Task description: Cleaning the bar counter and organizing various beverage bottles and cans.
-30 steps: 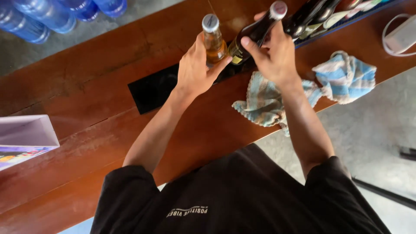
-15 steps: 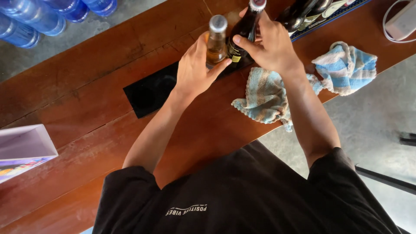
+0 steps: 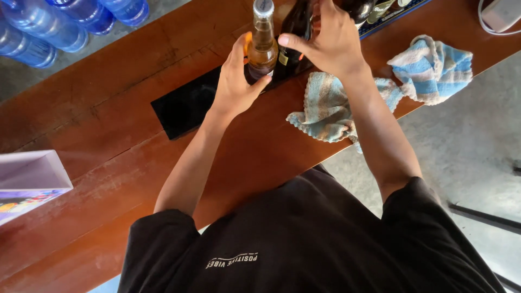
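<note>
Left hand [image 3: 234,81] is wrapped around the lower body of a clear bottle of amber liquid [image 3: 262,40], thumb on the near side, fingers behind and out of sight. The bottle stands upright on a black mat [image 3: 184,106] set into the wooden counter [image 3: 108,157]; its metal cap sits at the top edge of the frame. Right hand [image 3: 331,40] is closed on a dark glass bottle [image 3: 296,32], which stands touching the amber one on its right. The neck and cap of the dark bottle are cut off by the top edge, and the palm covers most of its right flank, so its full shape cannot be made out. The base of each bottle is masked by the hands.

Beyond the right hand, more dark bottles [image 3: 363,8] on a blue-edged tray are only partly in frame. A blue and white striped cloth [image 3: 380,92] lies crumpled just right of the mat, its folds running under the right forearm to the counter's near edge. Blue water bottles [image 3: 65,21] stand on the floor beyond the counter at top left, cropped. A pale purple box [image 3: 30,176] juts in at the left edge. Open counter lies left of the mat and toward the person.
</note>
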